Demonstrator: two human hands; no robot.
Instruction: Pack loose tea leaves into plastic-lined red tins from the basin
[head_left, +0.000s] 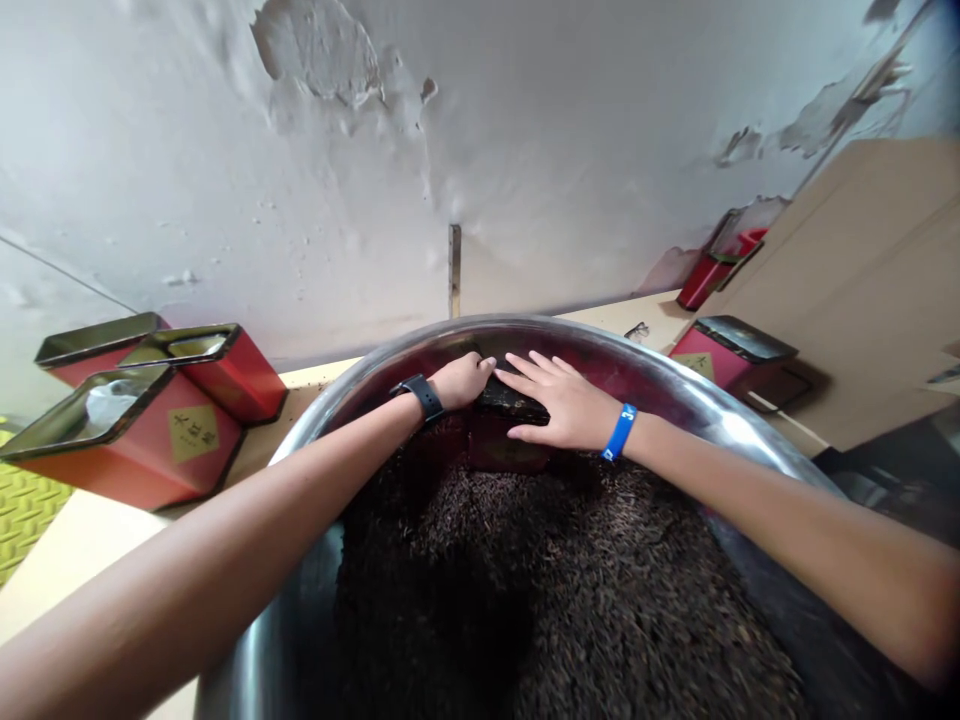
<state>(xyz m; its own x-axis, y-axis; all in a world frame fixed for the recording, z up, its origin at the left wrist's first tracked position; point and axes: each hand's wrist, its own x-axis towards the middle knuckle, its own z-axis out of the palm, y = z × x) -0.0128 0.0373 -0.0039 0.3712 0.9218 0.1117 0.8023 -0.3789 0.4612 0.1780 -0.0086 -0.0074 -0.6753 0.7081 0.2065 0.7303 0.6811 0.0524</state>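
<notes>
A large round metal basin (300,440) is filled with loose dark tea leaves (600,590). Against its far inner wall a red tea tin (506,445) with a dark top edge sits among the leaves. My left hand (459,382), below a black wristband, has its fingers curled at the tin's upper left edge. My right hand (564,400), with a blue wristband, lies across the top right of the tin, fingers spread. Its palm hides part of the tin's top, so how full the tin is cannot be made out.
Three open red tins stand left of the basin; the nearest tin (180,435) holds something whitish. On the right, another red tin (724,350) stands beside a large cardboard box (862,290). Behind the basin rises a wall (525,150) with peeling paint.
</notes>
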